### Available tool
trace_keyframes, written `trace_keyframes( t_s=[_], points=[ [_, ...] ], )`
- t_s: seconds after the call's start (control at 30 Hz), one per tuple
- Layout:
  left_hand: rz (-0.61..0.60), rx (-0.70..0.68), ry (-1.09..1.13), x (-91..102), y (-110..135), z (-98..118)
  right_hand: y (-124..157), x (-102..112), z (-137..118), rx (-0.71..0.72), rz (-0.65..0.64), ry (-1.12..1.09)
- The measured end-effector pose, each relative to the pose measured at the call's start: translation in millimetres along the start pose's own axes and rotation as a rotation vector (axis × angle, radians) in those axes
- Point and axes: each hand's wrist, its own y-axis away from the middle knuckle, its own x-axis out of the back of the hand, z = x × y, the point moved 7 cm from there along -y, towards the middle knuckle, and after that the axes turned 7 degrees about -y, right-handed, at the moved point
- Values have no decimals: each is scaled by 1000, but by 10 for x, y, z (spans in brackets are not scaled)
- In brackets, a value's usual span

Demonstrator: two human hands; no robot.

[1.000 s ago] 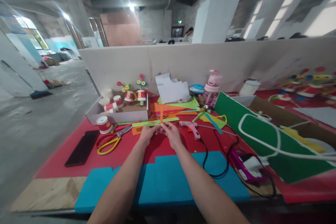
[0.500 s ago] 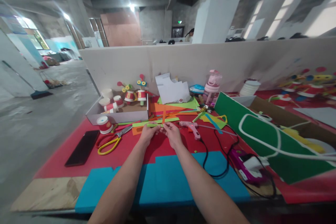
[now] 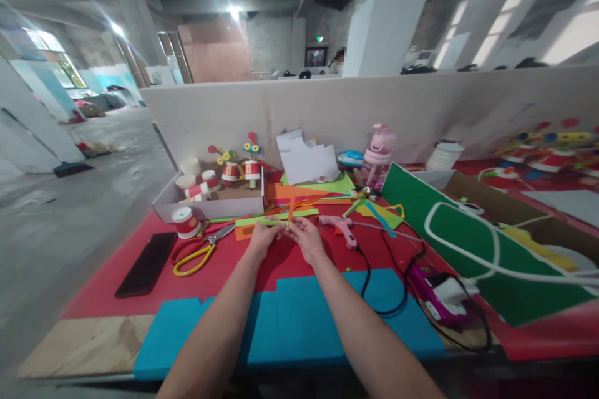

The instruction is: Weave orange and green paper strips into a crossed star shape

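My left hand (image 3: 265, 239) pinches a green strip (image 3: 270, 222), my right hand (image 3: 306, 239) an orange strip (image 3: 291, 206), ends hidden in my grasp. Red-covered counter (image 3: 285, 265) below them, concrete hall (image 3: 271, 43) beyond.

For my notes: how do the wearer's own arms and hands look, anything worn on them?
The bare left hand and bare right hand wear no gloves. Both forearms are uncovered to the lower picture edge, with no sleeve, watch or bracelet showing. Any rings are too small to tell.
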Motion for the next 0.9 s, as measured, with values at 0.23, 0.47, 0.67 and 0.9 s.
trace_keyframes(
  t_s=[0.23,0.47,0.67,0.9],
  points=[
    [1,-11,-62,28,-30,-5,27,4,39,-61,27,-22],
    [59,-35,32,85,-42,8,-15,59,26,-37,71,-67],
    [-30,14,35,-20,-2,20,-15,35,7,-13,49,-167],
    [-52,6,13,-57,-11,-8,38,-54,16,-39,-16,-92]
  ],
)
